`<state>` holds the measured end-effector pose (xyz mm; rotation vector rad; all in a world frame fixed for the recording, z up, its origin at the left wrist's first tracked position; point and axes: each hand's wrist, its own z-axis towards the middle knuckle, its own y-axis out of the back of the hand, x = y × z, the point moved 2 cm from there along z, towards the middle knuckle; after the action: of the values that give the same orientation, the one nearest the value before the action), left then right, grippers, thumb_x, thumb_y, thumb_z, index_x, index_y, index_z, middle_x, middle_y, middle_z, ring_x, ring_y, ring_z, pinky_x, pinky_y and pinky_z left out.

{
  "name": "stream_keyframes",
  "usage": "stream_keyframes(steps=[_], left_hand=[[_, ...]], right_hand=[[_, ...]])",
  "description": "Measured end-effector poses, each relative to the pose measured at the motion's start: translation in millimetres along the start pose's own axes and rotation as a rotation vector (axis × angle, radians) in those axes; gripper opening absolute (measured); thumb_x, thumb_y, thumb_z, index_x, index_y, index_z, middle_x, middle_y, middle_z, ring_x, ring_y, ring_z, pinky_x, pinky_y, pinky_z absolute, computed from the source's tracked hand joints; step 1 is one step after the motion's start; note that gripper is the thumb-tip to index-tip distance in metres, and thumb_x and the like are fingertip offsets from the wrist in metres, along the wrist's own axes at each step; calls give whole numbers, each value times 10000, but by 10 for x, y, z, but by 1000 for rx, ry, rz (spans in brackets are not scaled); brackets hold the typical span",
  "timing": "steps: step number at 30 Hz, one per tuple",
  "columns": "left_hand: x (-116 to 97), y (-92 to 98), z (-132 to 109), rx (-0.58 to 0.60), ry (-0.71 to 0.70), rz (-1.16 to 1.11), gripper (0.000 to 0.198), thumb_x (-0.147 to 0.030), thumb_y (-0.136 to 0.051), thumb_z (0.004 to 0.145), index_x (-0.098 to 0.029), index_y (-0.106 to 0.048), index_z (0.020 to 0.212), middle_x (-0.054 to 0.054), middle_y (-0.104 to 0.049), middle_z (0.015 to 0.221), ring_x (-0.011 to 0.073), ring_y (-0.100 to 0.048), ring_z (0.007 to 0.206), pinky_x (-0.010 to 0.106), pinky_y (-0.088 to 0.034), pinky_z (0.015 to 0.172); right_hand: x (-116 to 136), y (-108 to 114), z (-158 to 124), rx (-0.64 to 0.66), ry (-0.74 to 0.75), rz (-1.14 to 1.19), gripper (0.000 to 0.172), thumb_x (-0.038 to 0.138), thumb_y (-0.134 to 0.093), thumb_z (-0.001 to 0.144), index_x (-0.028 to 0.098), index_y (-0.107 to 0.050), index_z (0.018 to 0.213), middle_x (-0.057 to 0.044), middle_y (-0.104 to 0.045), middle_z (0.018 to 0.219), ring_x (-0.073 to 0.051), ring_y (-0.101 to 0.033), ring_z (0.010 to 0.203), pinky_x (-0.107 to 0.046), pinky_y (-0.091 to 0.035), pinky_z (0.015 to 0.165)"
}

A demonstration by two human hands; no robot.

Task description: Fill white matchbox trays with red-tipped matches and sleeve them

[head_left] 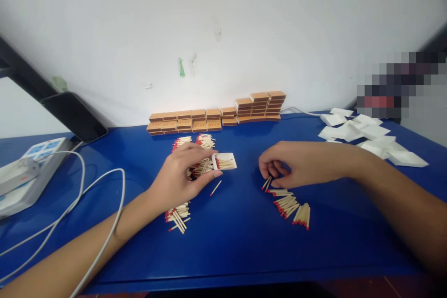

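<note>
My left hand (181, 174) pinches a small white matchbox tray (225, 161) between thumb and fingers; several red-tipped matches lie inside it. Under and around this hand lies a long heap of matches (179, 214). A single match (215, 188) lies just below the tray. My right hand (296, 164) rests on the blue table (237, 242) with its fingers curled over a few matches (267, 183) at its fingertips. Below it lie small bundles of matches (291, 207).
Orange-brown matchbox sleeves (216, 114) are stacked in rows along the white wall. A pile of empty white trays (370, 135) sits at the right. At left lie a power strip (28, 167), white cables (94, 205) and a dark phone (73, 114).
</note>
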<state>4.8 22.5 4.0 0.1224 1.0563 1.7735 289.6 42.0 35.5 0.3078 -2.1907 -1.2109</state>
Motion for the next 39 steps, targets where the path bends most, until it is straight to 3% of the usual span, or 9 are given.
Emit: stream_keyframes(steps=[6, 12, 15, 20, 23, 29, 34, 35, 39], left_hand=[[0, -2, 1, 3, 1, 1, 366, -326, -803, 925, -172, -743, 1252, 97, -783, 1106, 244, -696, 1026, 401, -582, 906], [-4, 6, 5, -3, 4, -5, 363, -317, -807, 923, -185, -740, 1254, 98, -780, 1111, 245, -695, 1023, 413, -581, 910], [-4, 0, 2, -2, 5, -2, 367, -320, -811, 919, -194, -740, 1257, 92, -782, 1115, 244, -694, 1028, 416, -581, 913], [-45, -19, 5, 21, -2, -19, 367, -315, -806, 923, -187, -737, 1260, 88, -784, 1134, 238, -696, 1046, 411, -576, 948], [-83, -26, 9, 24, -12, -31, 365, -307, -805, 924, -195, -735, 1264, 87, -787, 1139, 239, -697, 1039, 414, -579, 950], [-119, -24, 17, 19, -34, -46, 377, -305, -812, 917, -201, -733, 1271, 88, -789, 1136, 248, -691, 1042, 424, -582, 946], [-85, -13, 19, 16, -23, -33, 363, -297, -806, 922, -205, -737, 1265, 89, -787, 1144, 249, -698, 1044, 418, -579, 947], [-73, -9, 19, 9, -19, -28, 365, -302, -810, 918, -203, -738, 1263, 91, -786, 1146, 250, -699, 1046, 417, -577, 947], [-32, -5, 13, 4, -7, -14, 371, -314, -817, 913, -191, -743, 1255, 97, -786, 1128, 250, -701, 1040, 415, -574, 940]], right_hand=[[-30, -18, 37, 26, -22, -1, 140, 322, -632, 875, 230, -737, 886, -18, -743, 836, -184, -651, 707, -294, -449, 608], [50, -18, 30, -85, 16, 22, 146, 338, -629, 906, 217, -676, 838, -16, -718, 809, -159, -591, 650, -283, -418, 579], [106, 25, 35, -229, 106, 96, 194, 388, -638, 926, 215, -693, 857, -20, -709, 812, -155, -588, 669, -281, -426, 602], [248, 28, 33, -591, 214, 189, 201, 398, -644, 946, 216, -720, 905, -4, -690, 788, -141, -578, 679, -277, -423, 633], [358, -71, 74, -674, 252, 154, 143, 317, -640, 950, 210, -713, 890, 0, -682, 792, -130, -573, 673, -272, -420, 652], [468, -241, 179, -647, 239, 110, 89, 248, -618, 947, 193, -687, 939, -39, -701, 905, -156, -609, 761, -282, -427, 703], [367, -70, 42, -675, 243, 65, 174, 348, -593, 979, 212, -698, 953, -40, -704, 877, -165, -602, 742, -293, -427, 694], [322, -21, 0, -617, 229, 50, 198, 378, -593, 978, 217, -702, 938, -35, -700, 852, -165, -602, 728, -294, -427, 682], [108, 58, -121, -157, 88, 25, 207, 443, -681, 882, 247, -734, 925, -25, -716, 845, -186, -640, 736, -289, -450, 636]])
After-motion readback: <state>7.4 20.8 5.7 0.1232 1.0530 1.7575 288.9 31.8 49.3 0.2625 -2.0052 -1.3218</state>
